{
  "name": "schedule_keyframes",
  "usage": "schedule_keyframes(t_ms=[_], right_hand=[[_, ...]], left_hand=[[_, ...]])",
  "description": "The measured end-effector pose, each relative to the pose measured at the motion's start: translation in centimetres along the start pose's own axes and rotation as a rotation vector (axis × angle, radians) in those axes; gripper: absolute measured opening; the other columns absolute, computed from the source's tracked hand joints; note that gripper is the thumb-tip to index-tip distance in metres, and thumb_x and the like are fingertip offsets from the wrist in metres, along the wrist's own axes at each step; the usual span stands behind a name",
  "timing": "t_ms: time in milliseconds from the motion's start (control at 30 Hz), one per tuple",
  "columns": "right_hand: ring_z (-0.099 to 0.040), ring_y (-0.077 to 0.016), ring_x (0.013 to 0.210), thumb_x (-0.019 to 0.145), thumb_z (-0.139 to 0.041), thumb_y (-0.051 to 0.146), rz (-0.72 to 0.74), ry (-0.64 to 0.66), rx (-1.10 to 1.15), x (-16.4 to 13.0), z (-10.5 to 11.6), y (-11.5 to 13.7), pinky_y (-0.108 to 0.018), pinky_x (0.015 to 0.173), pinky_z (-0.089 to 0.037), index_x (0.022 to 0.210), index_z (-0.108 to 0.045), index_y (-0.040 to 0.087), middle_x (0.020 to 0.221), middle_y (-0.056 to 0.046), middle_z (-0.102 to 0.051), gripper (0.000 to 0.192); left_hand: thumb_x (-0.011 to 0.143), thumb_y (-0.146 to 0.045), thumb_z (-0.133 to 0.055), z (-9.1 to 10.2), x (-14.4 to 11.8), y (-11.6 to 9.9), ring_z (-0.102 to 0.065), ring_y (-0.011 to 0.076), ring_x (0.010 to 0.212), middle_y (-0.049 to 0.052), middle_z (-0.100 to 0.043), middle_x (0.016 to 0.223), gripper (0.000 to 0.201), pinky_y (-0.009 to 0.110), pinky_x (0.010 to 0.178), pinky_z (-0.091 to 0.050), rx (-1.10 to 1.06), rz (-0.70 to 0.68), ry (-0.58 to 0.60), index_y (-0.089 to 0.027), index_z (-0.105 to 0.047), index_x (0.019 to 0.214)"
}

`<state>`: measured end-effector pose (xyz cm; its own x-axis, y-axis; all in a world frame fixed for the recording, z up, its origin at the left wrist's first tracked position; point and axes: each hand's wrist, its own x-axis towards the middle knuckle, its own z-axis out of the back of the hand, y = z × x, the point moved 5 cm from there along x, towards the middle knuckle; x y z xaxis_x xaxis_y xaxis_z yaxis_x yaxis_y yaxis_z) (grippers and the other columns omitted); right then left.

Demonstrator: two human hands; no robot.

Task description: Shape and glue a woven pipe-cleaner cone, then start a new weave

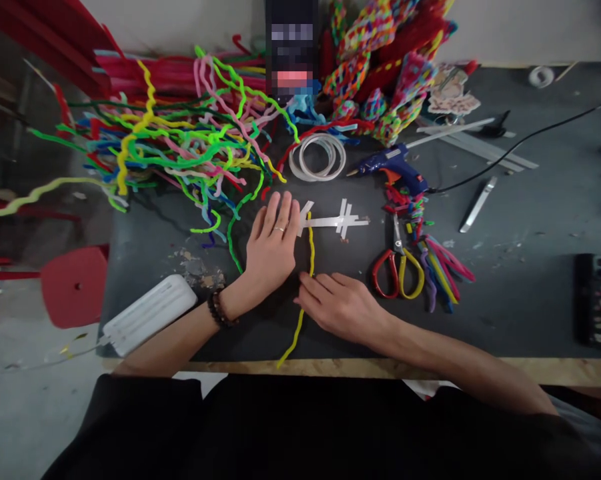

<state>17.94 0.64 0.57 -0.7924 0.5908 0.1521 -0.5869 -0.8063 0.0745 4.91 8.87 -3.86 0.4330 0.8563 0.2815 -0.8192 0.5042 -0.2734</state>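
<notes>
A yellow pipe cleaner (311,250) runs down the table, its upper end lying at some strips of white tape (325,222) stuck to the surface. My left hand (275,243) lies flat with fingers stretched out, the fingertips at the left end of the tape; what is under them is hidden. Farther down, my right hand (343,303) pinches the yellow pipe cleaner between thumb and fingers, and its free end trails toward the table's front edge. A green pipe cleaner (230,240) curves just left of my left hand.
A heap of coloured pipe cleaners (180,143) fills the back left. Tape rolls (317,158), a blue glue gun (393,167) with a black cord, and scissors (397,263) lie beyond and right of my hands. A white power strip (153,313) sits front left.
</notes>
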Motion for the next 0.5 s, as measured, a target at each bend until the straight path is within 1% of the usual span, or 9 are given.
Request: schedule_keyframes(t_ms=[67,133,200,300,367,433,500], right_hand=[[-0.063,-0.0183,0.081,0.11,-0.05,0.033,0.102,0.076,0.136,0.1,0.1,0.3,-0.035,0.068,-0.045,0.102,-0.067,0.017,0.102,-0.004,-0.074,0.025],[-0.061,-0.0175,0.082,0.109,-0.05,0.027,0.204,0.155,0.223,0.1,0.0,0.5,-0.035,0.067,-0.043,0.109,-0.065,0.018,0.103,-0.003,-0.071,0.017],[-0.06,-0.017,0.085,0.107,-0.05,0.016,0.286,0.193,0.258,0.1,0.0,0.6,-0.034,0.068,-0.041,0.114,-0.063,0.018,0.108,-0.003,-0.07,0.015],[-0.059,-0.0174,0.089,0.106,-0.048,0.011,0.351,0.204,0.309,0.1,-0.1,1.0,-0.034,0.068,-0.038,0.107,-0.062,0.019,0.104,-0.002,-0.068,0.015],[-0.059,-0.0173,0.088,0.106,-0.049,0.011,0.37,0.197,0.337,0.1,-0.2,1.5,-0.033,0.068,-0.038,0.102,-0.061,0.019,0.1,-0.002,-0.067,0.014],[-0.058,-0.0169,0.086,0.105,-0.05,0.01,0.375,0.182,0.341,0.2,-0.5,2.0,-0.033,0.068,-0.038,0.099,-0.061,0.019,0.096,-0.001,-0.066,0.015],[-0.059,-0.0169,0.084,0.105,-0.05,0.01,0.38,0.17,0.337,0.4,-0.6,2.5,-0.033,0.068,-0.039,0.098,-0.061,0.018,0.094,-0.001,-0.066,0.016]], left_hand=[[0.102,-0.006,-0.042,0.0,0.1,0.2,-0.024,0.031,0.165,0.009,-0.03,0.174,0.069,0.057,0.131,-0.035,-0.02,0.017,-0.021,-0.027,-0.034,0.167],[0.101,-0.004,-0.043,-0.2,0.3,0.2,-0.024,0.031,0.165,0.005,-0.029,0.175,0.069,0.059,0.129,-0.036,-0.035,-0.003,-0.014,-0.033,-0.041,0.164],[0.1,-0.004,-0.046,-0.3,0.5,0.2,-0.025,0.0315,0.164,0.004,-0.031,0.174,0.067,0.061,0.128,-0.037,-0.034,-0.014,0.001,-0.034,-0.046,0.16],[0.1,-0.005,-0.048,-0.3,0.7,0.3,-0.026,0.0335,0.164,0.006,-0.031,0.174,0.063,0.063,0.127,-0.038,-0.003,0.002,0.008,-0.033,-0.051,0.156],[0.1,-0.006,-0.048,-0.1,0.7,0.3,-0.023,0.0345,0.165,0.007,-0.028,0.175,0.063,0.063,0.127,-0.037,0.006,0.008,-0.005,-0.032,-0.051,0.157],[0.101,-0.005,-0.045,0.2,0.5,0.0,-0.023,0.0333,0.165,0.009,-0.028,0.175,0.066,0.06,0.128,-0.037,-0.003,-0.009,-0.034,-0.03,-0.044,0.162],[0.102,-0.006,-0.043,0.6,0.1,-0.6,-0.028,0.0315,0.163,0.009,-0.034,0.173,0.067,0.056,0.128,-0.038,-0.014,-0.081,-0.059,-0.028,-0.039,0.165]])
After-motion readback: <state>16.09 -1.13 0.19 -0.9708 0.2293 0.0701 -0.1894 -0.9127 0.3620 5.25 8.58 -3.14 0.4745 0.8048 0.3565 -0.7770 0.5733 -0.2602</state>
